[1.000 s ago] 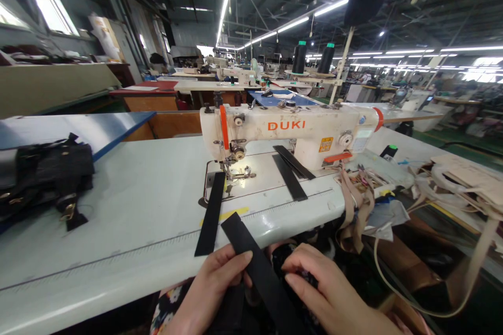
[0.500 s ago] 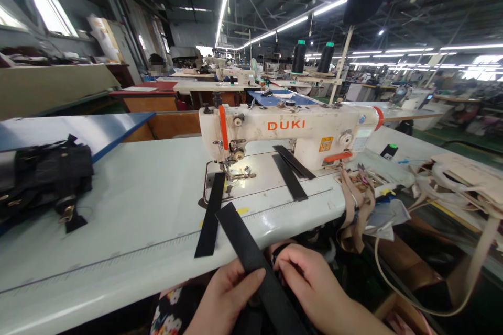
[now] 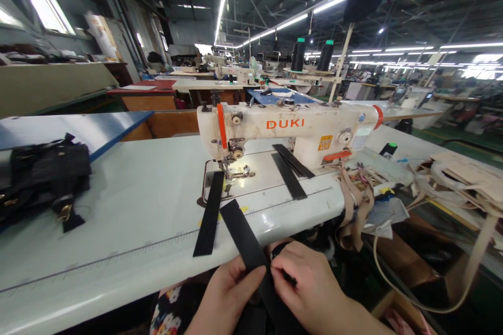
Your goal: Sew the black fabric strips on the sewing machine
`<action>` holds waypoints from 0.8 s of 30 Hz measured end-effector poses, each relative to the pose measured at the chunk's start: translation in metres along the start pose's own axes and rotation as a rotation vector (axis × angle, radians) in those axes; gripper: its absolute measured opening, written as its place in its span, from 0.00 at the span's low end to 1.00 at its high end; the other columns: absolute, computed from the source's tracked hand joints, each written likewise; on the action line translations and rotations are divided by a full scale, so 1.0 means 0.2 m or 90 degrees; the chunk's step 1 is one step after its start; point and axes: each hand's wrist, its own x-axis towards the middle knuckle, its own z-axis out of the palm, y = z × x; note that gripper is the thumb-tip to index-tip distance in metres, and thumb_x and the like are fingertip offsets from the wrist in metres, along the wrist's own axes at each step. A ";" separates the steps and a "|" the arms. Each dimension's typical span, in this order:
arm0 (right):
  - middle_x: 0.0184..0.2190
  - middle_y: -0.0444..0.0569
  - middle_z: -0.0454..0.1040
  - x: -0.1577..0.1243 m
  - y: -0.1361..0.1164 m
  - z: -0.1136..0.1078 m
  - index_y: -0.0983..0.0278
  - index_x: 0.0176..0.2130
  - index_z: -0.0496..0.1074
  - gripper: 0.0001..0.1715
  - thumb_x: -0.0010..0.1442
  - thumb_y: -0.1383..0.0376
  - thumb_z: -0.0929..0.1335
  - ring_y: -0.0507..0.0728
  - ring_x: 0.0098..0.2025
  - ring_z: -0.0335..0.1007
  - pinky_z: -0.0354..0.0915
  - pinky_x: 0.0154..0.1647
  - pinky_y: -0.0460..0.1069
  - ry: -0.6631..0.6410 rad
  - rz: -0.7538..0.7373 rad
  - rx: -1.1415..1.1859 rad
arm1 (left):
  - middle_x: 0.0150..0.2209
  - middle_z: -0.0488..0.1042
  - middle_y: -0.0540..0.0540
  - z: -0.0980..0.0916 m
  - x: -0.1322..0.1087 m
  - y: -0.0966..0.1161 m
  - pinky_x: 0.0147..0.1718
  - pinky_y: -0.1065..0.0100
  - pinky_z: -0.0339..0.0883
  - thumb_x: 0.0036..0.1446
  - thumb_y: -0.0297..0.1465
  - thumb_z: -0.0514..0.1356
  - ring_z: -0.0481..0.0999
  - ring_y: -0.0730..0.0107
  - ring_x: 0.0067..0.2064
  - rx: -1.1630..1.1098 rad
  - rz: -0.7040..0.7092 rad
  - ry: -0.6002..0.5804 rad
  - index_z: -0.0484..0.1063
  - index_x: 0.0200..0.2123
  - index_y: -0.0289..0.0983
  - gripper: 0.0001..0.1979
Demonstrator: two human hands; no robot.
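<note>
My left hand [image 3: 231,290] is closed on a long black strip [image 3: 245,235], its thumb lying on top. The strip slants from my lap up over the table's front edge. My right hand [image 3: 308,277] is pinched right at the strip's right edge; whatever its fingertips hold is hidden. Another black strip [image 3: 209,214] lies on the table, its far end close to the needle area of the white sewing machine [image 3: 251,123]. Under the machine's arm several more black strips [image 3: 290,175] lie across one another.
Black strapped pieces [image 3: 43,183] are heaped on the table's left side. Beige straps [image 3: 356,204] hang over the front edge at right, near a small tray of tools [image 3: 363,178]. A black thread spool [image 3: 389,151] lies behind them. Two thread cones [image 3: 298,56] stand above the machine.
My right hand has come slightly left, and its fingertips now meet the edge of the held strip. That strip's far end has shifted a little to the right. The other strips stay put.
</note>
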 end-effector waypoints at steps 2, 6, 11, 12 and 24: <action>0.32 0.48 0.74 0.01 0.01 -0.01 0.63 0.28 0.67 0.09 0.58 0.73 0.63 0.55 0.35 0.70 0.61 0.36 0.47 0.015 -0.008 -0.009 | 0.27 0.76 0.49 0.00 0.00 0.01 0.31 0.73 0.63 0.48 0.40 0.66 0.68 0.67 0.31 -0.008 0.000 0.007 0.80 0.27 0.35 0.13; 0.25 0.45 0.70 0.01 0.05 -0.08 0.63 0.26 0.67 0.10 0.57 0.73 0.63 0.53 0.29 0.66 0.59 0.31 0.46 0.097 0.058 0.009 | 0.26 0.76 0.49 0.00 0.01 0.00 0.31 0.73 0.64 0.46 0.42 0.69 0.70 0.69 0.29 -0.069 -0.011 0.007 0.80 0.26 0.35 0.14; 0.27 0.44 0.71 -0.07 0.04 -0.15 0.62 0.29 0.71 0.09 0.60 0.72 0.66 0.53 0.31 0.68 0.61 0.33 0.45 0.040 0.031 0.087 | 0.25 0.78 0.47 -0.03 0.03 -0.05 0.26 0.74 0.65 0.46 0.42 0.71 0.73 0.68 0.28 -0.152 -0.012 -0.008 0.82 0.30 0.36 0.15; 0.27 0.45 0.71 -0.09 0.03 -0.15 0.62 0.30 0.72 0.07 0.60 0.71 0.67 0.53 0.32 0.68 0.61 0.33 0.45 0.019 0.012 0.098 | 0.26 0.78 0.47 -0.03 0.03 -0.05 0.25 0.75 0.64 0.46 0.42 0.71 0.73 0.69 0.28 -0.163 -0.018 -0.012 0.82 0.31 0.36 0.15; 0.33 0.48 0.68 -0.10 -0.01 -0.15 0.62 0.33 0.65 0.09 0.63 0.74 0.63 0.57 0.39 0.63 0.60 0.39 0.49 -0.099 -0.044 -0.023 | 0.27 0.80 0.44 -0.01 0.01 0.00 0.22 0.76 0.64 0.41 0.42 0.74 0.74 0.70 0.25 -0.217 -0.083 -0.010 0.81 0.29 0.35 0.17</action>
